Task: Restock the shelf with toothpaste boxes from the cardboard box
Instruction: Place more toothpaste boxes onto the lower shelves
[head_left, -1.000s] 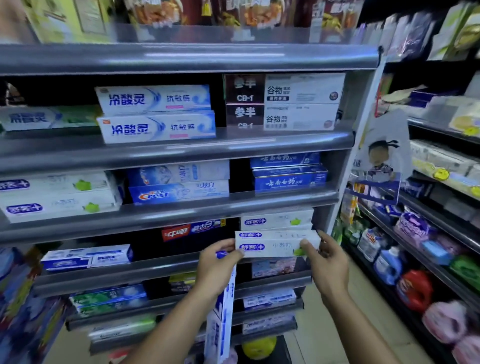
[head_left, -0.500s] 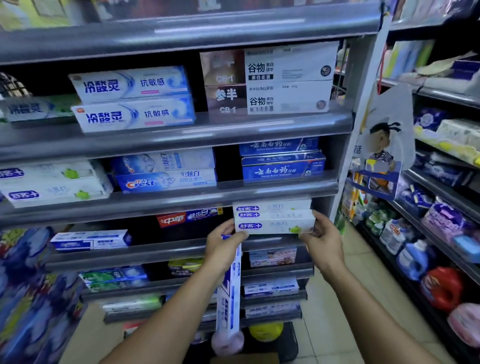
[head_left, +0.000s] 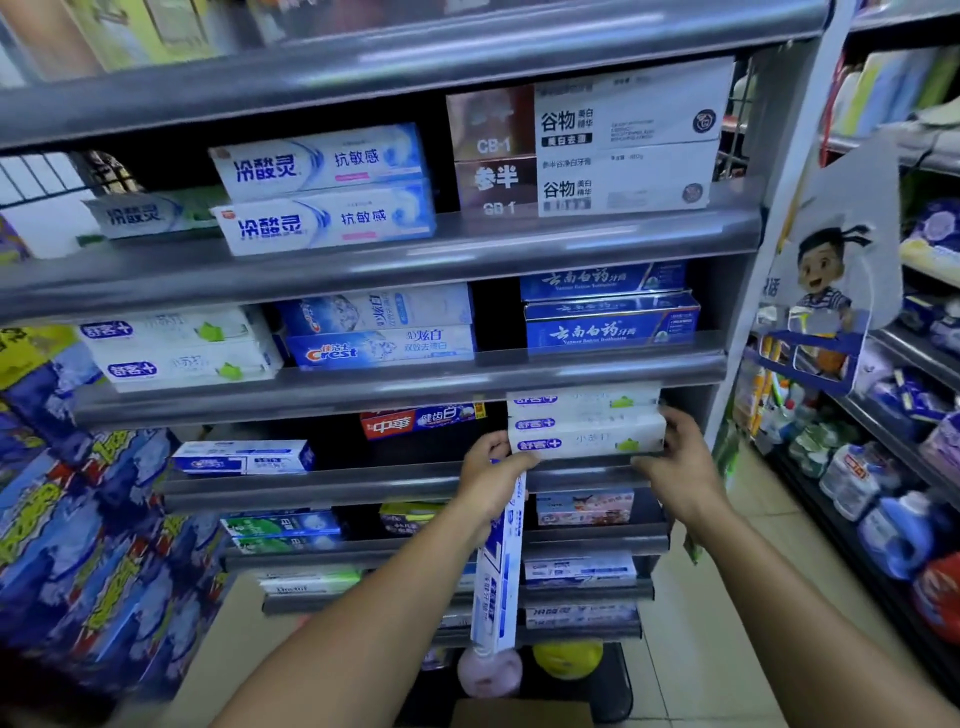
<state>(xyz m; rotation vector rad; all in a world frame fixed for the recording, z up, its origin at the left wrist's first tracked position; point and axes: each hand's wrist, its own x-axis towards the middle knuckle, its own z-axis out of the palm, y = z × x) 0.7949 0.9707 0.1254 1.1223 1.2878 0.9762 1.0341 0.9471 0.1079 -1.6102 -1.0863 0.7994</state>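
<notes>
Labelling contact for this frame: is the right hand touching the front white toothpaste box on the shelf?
Touching. The head view shows the right hand gripping the right end of the white toothpaste box, fingers curled onto it with no gap.

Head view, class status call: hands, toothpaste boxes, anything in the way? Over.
Left hand grips blue-and-white box, hanging down. Right hand holds white box by its right end, at shelf front, under two alike. Red box beside, not blocking.

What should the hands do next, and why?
Probably slide the white toothpaste box back onto the shelf and release it: the left hand and right hand grip its ends at the front edge, and the left also holds a blue-and-white toothpaste box.
</notes>
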